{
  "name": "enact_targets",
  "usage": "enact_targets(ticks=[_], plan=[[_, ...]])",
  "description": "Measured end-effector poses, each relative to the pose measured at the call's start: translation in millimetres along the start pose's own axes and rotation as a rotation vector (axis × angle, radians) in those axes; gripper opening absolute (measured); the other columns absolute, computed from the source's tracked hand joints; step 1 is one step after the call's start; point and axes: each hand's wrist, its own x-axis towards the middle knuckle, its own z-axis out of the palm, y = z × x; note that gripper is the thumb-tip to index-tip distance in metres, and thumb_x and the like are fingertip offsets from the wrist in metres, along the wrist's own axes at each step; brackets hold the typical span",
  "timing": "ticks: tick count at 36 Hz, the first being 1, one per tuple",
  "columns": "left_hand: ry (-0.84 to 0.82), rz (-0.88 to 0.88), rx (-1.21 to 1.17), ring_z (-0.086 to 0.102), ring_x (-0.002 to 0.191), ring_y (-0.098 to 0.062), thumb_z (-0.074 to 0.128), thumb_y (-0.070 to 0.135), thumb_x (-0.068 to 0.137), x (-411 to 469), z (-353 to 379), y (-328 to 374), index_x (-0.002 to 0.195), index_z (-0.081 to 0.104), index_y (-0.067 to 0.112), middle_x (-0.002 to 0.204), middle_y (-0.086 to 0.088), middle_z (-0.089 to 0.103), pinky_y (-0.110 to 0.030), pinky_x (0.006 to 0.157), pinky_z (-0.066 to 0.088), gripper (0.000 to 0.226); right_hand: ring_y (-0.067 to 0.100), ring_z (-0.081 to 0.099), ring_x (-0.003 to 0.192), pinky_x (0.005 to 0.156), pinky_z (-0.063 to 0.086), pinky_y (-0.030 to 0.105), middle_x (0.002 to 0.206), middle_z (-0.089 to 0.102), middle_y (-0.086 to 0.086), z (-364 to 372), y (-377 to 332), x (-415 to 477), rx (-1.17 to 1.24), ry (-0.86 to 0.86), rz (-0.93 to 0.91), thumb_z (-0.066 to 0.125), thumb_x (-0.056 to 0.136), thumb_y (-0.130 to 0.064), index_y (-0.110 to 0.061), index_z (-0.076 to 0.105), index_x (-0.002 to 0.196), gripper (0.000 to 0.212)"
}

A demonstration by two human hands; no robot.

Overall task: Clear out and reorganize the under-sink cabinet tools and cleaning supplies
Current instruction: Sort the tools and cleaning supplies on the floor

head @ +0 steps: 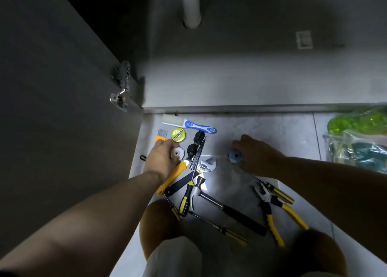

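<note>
Tiled floor (272,134) before the bare cabinet (230,78): tools (206,166) fanned out for sorting. Left hand (162,161) grips a white spool (177,153); right hand (255,157) grips a blue spool (235,156), possibly thread-seal tape.

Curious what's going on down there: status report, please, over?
Left hand grips white roll. Right hand grips blue roll. Wrench, hammer, pliers loose on floor beside hands.

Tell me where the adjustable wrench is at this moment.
In the head view, the adjustable wrench lies on the floor tiles, left of centre, just right of the left hand and directly above the head of the hammer.
</note>
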Motion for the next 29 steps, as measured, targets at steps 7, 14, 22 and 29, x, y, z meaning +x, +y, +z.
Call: enact_targets(ticks=[7,14,22,29], plan=[[0.062,-0.026,-0.052,0.061,0.078,-0.021,0.070,0.015,0.087,4.2,7.9,-0.2,0.090,0.059,0.028,0.096,0.000,0.058,-0.034,0.075,0.052,0.017,0.028,0.059,0.085,0.075,0.051,0.039,0.104,0.047,0.004,7.5,-3.2,5.6,0.044,0.036,-0.046,0.063,0.085,-0.019,-0.016,0.060,0.104,0.019],[0.149,-0.028,-0.184,0.066,0.084,-0.022,0.071,0.016,0.087,8.2,3.6,11.0,0.089,0.066,0.024,0.096,-0.001,0.063,-0.043,0.080,0.058,0.009,0.026,0.060,0.085,0.078,0.055,0.044,0.102,0.053,0.005,9.9,-2.9,9.1,0.033,0.061,-0.007,0.064,0.088,-0.021,-0.017,0.061,0.097,0.010],[0.213,0.058,-0.311,0.066,0.080,-0.015,0.079,0.023,0.085,22.0,7.5,68.5,0.090,0.075,0.021,0.089,0.001,0.070,-0.031,0.082,0.054,0.006,0.027,0.060,0.093,0.078,0.049,0.033,0.102,0.057,0.008,-38.2,49.8,-5.1,0.051,0.136,0.158,0.066,0.086,-0.016,-0.016,0.069,0.097,0.012],[-0.283,0.367,-0.102,0.066,0.087,-0.015,0.079,0.022,0.085,41.8,-8.9,126.8,0.095,0.076,0.017,0.094,0.002,0.071,-0.029,0.082,0.051,0.012,0.035,0.063,0.098,0.081,0.047,0.032,0.107,0.065,0.013,-69.9,100.6,-19.7,-0.003,0.326,0.339,0.068,0.083,-0.012,-0.018,0.074,0.097,0.017]])
